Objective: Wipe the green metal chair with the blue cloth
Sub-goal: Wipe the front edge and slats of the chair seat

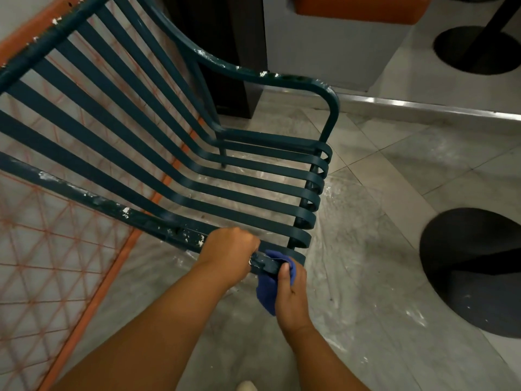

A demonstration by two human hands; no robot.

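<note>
At the bottom centre of the head view, both hands are meeting on the near armrest (174,230) of the green metal chair (197,170), which is standing on the grey tiled floor (394,170) straight in front of the person. The left hand (229,253) is closing around the armrest tube and is holding it steady. The right hand (290,292) is gripping the blue cloth (267,292) — its thumb is pressing the cloth against the front end of the same tube, and the rest of the cloth is hanging down under the hand. The long axis of the armrest is running from the upper left toward the lower right, so the unwiped length is lying to the left of the cloth, behind the left hand; my judgement is that the left hand is standing in the way of a stroke in that direction and will need to shift. White chipped spots are showing along this armrest and also on the far armrest (253,71). The seat slats (253,190) are lying beyond the hands, well within reach. An orange mesh panel (56,249) is leaning just behind the chair on the left, and two dark round table bases (473,272) are resting on the floor to the right, well apart from the chair — they are not blocking anything.
</note>
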